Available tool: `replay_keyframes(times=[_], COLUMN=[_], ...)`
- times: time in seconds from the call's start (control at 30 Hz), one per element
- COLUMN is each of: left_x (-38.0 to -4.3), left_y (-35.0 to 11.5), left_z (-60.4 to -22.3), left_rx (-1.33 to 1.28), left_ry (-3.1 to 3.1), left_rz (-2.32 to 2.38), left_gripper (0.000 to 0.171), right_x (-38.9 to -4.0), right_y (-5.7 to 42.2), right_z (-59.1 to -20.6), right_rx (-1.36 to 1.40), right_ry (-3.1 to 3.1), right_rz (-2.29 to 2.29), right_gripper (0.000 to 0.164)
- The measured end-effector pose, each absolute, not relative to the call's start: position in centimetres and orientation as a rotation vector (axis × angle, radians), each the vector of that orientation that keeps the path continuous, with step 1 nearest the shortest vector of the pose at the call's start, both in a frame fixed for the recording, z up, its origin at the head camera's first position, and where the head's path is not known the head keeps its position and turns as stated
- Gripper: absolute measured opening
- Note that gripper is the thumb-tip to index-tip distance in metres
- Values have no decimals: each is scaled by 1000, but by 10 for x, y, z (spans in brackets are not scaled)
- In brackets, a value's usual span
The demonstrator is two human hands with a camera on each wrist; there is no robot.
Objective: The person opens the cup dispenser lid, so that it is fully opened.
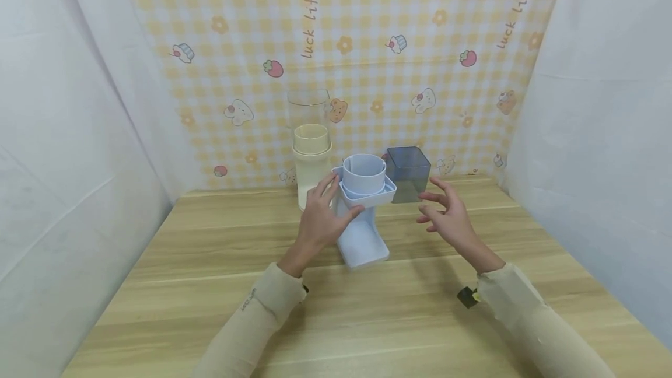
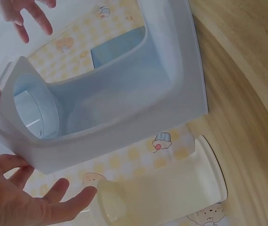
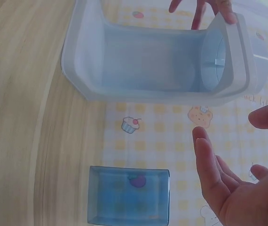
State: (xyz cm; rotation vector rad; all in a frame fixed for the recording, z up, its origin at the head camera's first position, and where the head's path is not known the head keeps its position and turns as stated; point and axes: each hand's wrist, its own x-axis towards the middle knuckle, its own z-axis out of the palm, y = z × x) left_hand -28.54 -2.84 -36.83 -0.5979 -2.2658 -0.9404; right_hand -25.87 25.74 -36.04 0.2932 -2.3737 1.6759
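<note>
White stand (image 1: 363, 244) is the piece being worked on, upright around the middle of the surface (image 1: 378, 319), near the back.

Going left to right: first up is a cream container (image 1: 314, 177) with a clear cylinder (image 1: 308, 111) seated upright on top. That one looks put together already, and neither hand seems to be on it.

Next is the left hand (image 1: 320, 217), fingers holding the corner of the stand's upper tray (image 1: 367, 201), thumb at the front edge and fingertips along the side. Looks more like steadying than lifting, since the base seems to sit flat.

The round collar (image 1: 364, 181) is in place in that tray, poking up above the rim, so call that bit done. Whether it's pushed all the way down, can't tell.

Right of that, the tinted box (image 1: 408, 175) stands on its own near the backdrop (image 1: 367, 83), apart from the stand. If it belongs on there, that part's left to do.

Last is the right hand (image 1: 450, 214), near the box, fingers loosely spread and holding nothing. Maybe halfway, at a guess.
</note>
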Motion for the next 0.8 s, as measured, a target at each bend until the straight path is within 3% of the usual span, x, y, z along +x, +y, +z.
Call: replay_keyframes(times=[0.8], left_x=[-309], left_y=[-29], left_z=[-365], left_rx=[-599], left_ry=[-2364], left_rz=[-958], left_gripper=[81], right_x=[-254], right_y=[263], right_z=[-363], right_rx=[294], right_ry=[-2426], right_rz=[1636], right_gripper=[62])
